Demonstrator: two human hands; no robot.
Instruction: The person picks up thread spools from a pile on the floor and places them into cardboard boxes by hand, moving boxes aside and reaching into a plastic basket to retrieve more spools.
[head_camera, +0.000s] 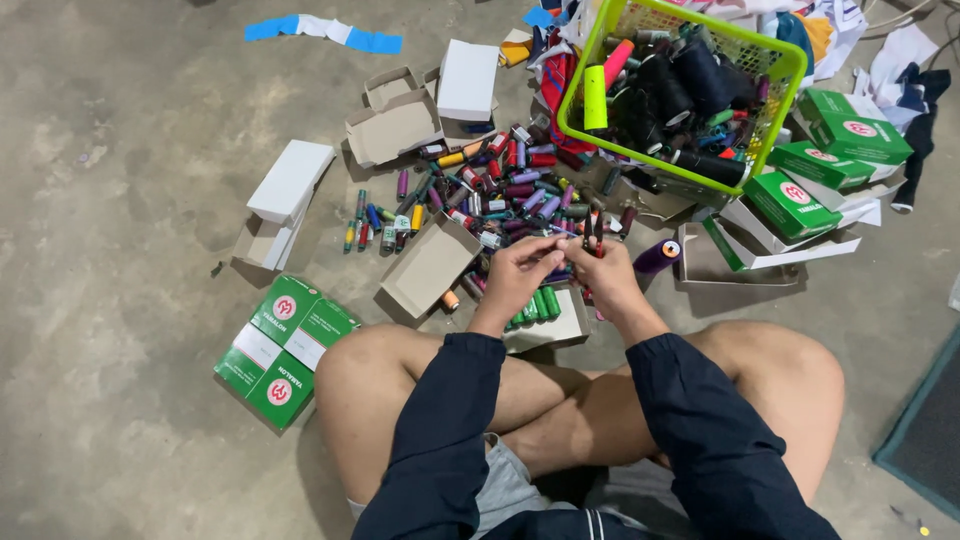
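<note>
Your left hand fingers pinch a small spool end; right hand grips a dark thread spool upright, both just above the spool pile. Prob. light, stiff, smooth — hold by the ends, not the slippery thread wrap.

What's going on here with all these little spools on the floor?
A person sits cross-legged on a concrete floor, both hands raised over a scattered pile of small thread spools. The left hand and right hand meet in front, pinching what looks like a small spool between them; it is too small to tell more. An open box with green spools lies just beneath. A green basket of larger spools stands beyond, with green and white boxes around.
</note>
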